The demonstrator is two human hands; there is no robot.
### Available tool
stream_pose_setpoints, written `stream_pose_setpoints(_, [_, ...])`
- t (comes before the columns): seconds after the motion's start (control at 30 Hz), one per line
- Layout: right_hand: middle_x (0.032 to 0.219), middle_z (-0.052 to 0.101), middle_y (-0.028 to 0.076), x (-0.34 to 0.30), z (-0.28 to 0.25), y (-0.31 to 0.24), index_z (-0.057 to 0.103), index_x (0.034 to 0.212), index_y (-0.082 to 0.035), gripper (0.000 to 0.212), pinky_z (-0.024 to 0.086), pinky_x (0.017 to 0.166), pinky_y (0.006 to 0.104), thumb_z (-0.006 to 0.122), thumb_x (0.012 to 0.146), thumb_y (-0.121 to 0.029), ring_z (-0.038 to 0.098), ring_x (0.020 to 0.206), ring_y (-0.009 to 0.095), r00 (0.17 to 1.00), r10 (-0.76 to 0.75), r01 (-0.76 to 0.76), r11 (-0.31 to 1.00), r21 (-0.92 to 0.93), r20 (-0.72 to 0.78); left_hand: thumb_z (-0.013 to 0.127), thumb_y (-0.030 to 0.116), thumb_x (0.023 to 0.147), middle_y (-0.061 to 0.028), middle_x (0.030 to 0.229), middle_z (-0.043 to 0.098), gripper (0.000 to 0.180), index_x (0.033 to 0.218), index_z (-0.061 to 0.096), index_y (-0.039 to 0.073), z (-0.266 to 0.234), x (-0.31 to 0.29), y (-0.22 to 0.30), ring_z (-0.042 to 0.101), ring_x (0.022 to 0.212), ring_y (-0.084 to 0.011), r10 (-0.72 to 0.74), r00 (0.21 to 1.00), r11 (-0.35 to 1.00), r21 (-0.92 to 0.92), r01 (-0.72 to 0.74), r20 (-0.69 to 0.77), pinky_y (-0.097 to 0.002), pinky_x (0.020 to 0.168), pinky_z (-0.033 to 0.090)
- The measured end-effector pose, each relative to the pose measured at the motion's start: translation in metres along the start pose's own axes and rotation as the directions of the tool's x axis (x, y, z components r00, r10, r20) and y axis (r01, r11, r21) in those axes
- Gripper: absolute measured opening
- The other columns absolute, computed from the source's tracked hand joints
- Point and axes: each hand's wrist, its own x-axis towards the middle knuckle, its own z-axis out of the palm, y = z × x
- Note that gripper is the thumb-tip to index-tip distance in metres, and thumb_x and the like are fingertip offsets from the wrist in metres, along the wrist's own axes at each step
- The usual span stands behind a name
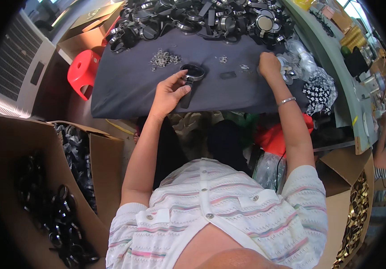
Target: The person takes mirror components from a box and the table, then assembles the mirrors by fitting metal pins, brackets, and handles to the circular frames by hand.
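My left hand (168,94) grips a black-strapped watch (195,75) near the front of the dark cloth-covered table (134,89). Thumb and fingers hold its round metal case and the strap, which hangs toward the table's front edge. Over at the right side my right hand (269,65) is closed, fingertips curled down by the cloth; what they hold, if anything, is hidden. Between the hands lie small metal pieces (222,58), more thin ones (245,67) and a dark flat rectangle (228,75). Beyond my left hand is a heap of small metal parts (164,59).
A large pile of watches (193,20) covers the table's far side. Clear plastic bags (303,56) and a black-and-white patterned cloth (320,92) sit at the right. Cardboard boxes (105,166) of watch parts flank me. A red stool (84,71) stands left; another person's arm (382,143) shows far right.
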Motion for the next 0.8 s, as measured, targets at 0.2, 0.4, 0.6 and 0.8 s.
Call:
stream_pose_setpoints(0.2, [0.095, 0.063, 0.023, 0.015, 0.012, 0.018, 0.067, 0.089, -0.001, 0.019, 0.051, 0.076, 0.0428, 0.052, 0.078, -0.006, 0.062, 0.091, 0.036, 0.998, -0.036, 0.031, 0.995, 0.098, 0.054, 0.068, 0.007, 0.08, 0.0014, 0.084, 0.053, 0.048, 0.125, 0.051, 0.004, 0.002, 0.003, -0.002, 0.048, 0.067, -0.0038, 0.011, 0.999, 1.0, 0.018, -0.01, -0.03, -0.0182, 0.058, 0.041])
stream_pose_setpoints(0.4, [0.077, 0.064, 0.018, 0.035, 0.01, 0.032, 0.062, 0.091, 0.006, 0.033, 0.05, 0.064, 0.0366, 0.071, 0.062, -0.006, 0.065, 0.07, 0.027, 0.961, -0.031, -0.081, 0.919, 0.385, 0.276, 0.067, 0.008, 0.081, 0.0012, 0.078, 0.054, 0.05, 0.128, 0.048, 0.006, 0.001, 0.006, 0.004, 0.046, 0.061, -0.0041, -0.022, 0.999, 0.997, 0.075, 0.024, -0.024, -0.0188, 0.054, 0.04])
stream_pose_setpoints(0.6, [0.075, 0.064, 0.016, 0.021, 0.001, 0.042, 0.063, 0.08, 0.002, 0.023, 0.049, 0.061, 0.0354, 0.068, 0.06, -0.007, 0.063, 0.067, 0.026, 0.977, -0.106, -0.048, 0.734, 0.677, 0.185, 0.066, 0.009, 0.082, 0.001, 0.078, 0.054, 0.049, 0.127, 0.048, 0.005, -0.001, 0.008, 0.003, 0.046, 0.062, -0.0045, -0.047, 0.998, 0.998, 0.037, 0.045, 0.035, -0.0193, 0.053, 0.04])
stream_pose_setpoints(0.8, [0.07, 0.059, 0.011, -0.027, -0.032, 0.017, 0.055, 0.076, -0.002, 0.013, 0.048, 0.062, 0.0385, 0.062, 0.066, -0.006, 0.059, 0.066, 0.03, 0.962, -0.251, 0.256, 0.699, 0.667, -0.106, 0.066, 0.01, 0.082, 0.0005, 0.079, 0.054, 0.047, 0.126, 0.049, 0.003, 0.002, 0.007, 0.003, 0.048, 0.064, -0.0051, -0.03, 1.0, 1.0, 0.011, 0.03, -0.004, -0.0193, 0.053, 0.042])
